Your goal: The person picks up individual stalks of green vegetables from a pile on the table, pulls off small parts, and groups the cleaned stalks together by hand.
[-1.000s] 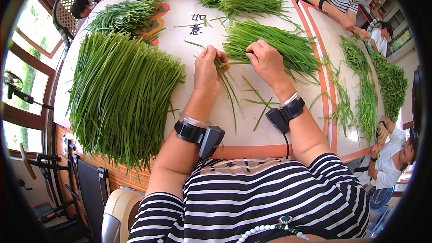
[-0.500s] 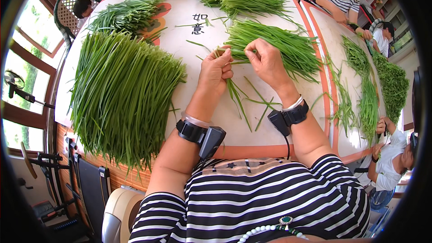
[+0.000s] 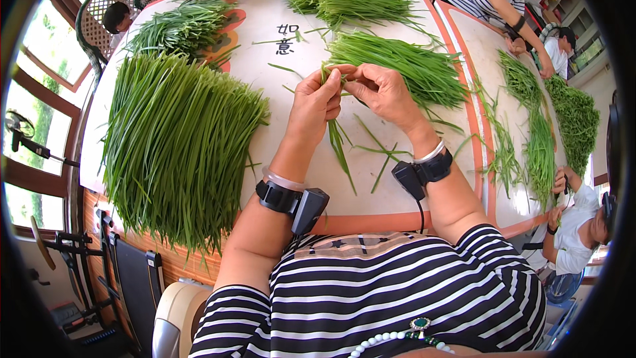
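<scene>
We have a small bunch of garlic chives (image 3: 339, 152) in hand. Its pale ends stand at the top of the grip, and its green blades hang below the fingers, tips toward our body. The left hand (image 3: 315, 101) is clamped on the bunch between thumb and curled fingers. The right hand (image 3: 384, 93) meets it at the upper end, fingertips bunched; we cannot tell whether they pinch a blade or only rest against it, since the contact is hidden.

Caution: if the left thumb eases, single blades could slip down out of the bunch and mix with the loose blades (image 3: 379, 152) just below and right of the grip. If the right fingertips pull too hard or off-line, we judge that a tender blade could snap or the even ends could skew.

The bunch lies inside the left grip and just left of the right fingertips, raised above the white tabletop (image 3: 285, 179). To the left of the grip, well apart, we see the large chive heap (image 3: 179, 152). Just beyond the right fingers lies the nearer right-hand heap (image 3: 404, 66); farther past the grip lies the far heap (image 3: 351, 0).
</scene>
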Tool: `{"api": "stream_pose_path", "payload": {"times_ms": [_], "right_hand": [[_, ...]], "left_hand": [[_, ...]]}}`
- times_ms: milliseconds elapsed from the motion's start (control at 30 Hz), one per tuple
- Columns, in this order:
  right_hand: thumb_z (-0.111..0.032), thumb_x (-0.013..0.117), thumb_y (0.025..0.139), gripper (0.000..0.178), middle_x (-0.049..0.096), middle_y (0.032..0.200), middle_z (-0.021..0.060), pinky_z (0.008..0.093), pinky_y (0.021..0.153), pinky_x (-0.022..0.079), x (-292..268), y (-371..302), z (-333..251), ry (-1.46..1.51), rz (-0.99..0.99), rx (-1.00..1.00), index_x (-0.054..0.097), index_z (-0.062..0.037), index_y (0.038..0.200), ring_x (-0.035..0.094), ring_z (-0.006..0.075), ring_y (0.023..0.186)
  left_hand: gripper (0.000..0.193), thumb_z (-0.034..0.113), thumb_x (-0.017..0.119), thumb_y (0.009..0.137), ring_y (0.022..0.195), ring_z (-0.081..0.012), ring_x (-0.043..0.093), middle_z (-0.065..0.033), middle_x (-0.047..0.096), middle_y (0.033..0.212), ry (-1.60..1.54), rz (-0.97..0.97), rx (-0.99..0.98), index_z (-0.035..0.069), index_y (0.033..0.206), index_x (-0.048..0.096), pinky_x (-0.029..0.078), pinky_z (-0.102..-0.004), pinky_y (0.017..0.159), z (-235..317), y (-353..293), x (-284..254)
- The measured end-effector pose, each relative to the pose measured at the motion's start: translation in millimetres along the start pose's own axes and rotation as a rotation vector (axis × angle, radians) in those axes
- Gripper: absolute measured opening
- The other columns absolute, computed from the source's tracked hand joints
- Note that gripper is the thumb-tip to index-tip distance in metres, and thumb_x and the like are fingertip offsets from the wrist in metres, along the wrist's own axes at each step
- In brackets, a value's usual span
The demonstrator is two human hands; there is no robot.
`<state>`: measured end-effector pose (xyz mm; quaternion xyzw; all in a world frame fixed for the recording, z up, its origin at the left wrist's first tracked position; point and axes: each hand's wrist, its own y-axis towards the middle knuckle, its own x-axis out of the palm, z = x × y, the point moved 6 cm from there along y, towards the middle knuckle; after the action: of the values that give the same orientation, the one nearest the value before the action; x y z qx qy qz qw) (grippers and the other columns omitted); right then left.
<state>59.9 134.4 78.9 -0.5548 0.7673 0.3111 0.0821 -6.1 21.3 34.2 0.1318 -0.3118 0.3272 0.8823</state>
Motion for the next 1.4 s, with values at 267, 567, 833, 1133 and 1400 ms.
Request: {"api": "stream_pose_path", "payload": {"times_ms": [267,567,833,1133,1400], "right_hand": [[-0.013,0.064,0.093,0.018,0.057,0.068,-0.0017,0.0225,0.054,0.039,-21.6,2.6,4.6,0.214,0.085,0.096,0.062,-0.001,0.08,0.046,0.006,0.06],[-0.012,0.068,0.089,0.011,0.068,0.079,0.0025,0.0207,0.055,0.044,16.6,-31.5,-59.9,0.415,-0.993,0.087,0.068,-0.0013,0.093,0.059,0.0059,0.064],[-0.006,0.068,0.088,0.007,0.066,0.076,0.0026,0.0224,0.054,0.048,-4.2,-16.1,-62.0,0.613,-0.689,-0.129,0.068,-0.0001,0.084,0.063,0.0089,0.065],[-0.01,0.068,0.086,0.009,0.06,0.074,0.0045,0.0297,0.057,0.046,-7.7,2.1,21.6,-0.288,0.049,-0.015,0.065,-0.0028,0.09,0.06,0.0148,0.065],[-0.011,0.068,0.083,0.009,0.06,0.092,0.0103,0.0419,0.068,0.052,8.3,-1.9,19.6,-0.67,0.045,-0.062,0.063,-0.0089,0.09,0.063,0.0319,0.083]], "left_hand": [[0.023,0.02,0.053,0.101,0.057,-0.0029,0.032,0.0048,0.041,0.07,-0.004,-0.002,0.065,0.003,0.111,0.064,0.026,-0.0174,0.047,6.2,0.9,-2.9],[0.022,0.027,0.052,0.102,0.066,-0.01,0.046,0.0002,0.056,0.087,-0.184,0.006,0.148,0.008,0.094,0.059,0.038,-0.0231,0.056,28.7,5.3,-29.3],[0.031,0.037,0.042,0.104,0.083,-0.0218,0.056,-0.0043,0.059,0.085,-0.337,-0.017,0.274,0.013,0.086,0.048,0.048,-0.0386,0.08,43.0,4.6,-29.6],[0.031,0.039,0.044,0.103,0.049,-0.0044,0.023,0.0045,0.03,0.061,-0.373,-0.143,0.03,0.01,0.094,0.053,0.018,-0.0171,0.037,35.5,4.5,-26.8],[0.017,0.02,0.06,0.097,0.05,-0.0031,0.029,0.0051,0.035,0.063,-0.107,0.097,-0.131,0.005,0.1,0.054,0.021,-0.0171,0.041,12.0,1.3,-29.3]]}}
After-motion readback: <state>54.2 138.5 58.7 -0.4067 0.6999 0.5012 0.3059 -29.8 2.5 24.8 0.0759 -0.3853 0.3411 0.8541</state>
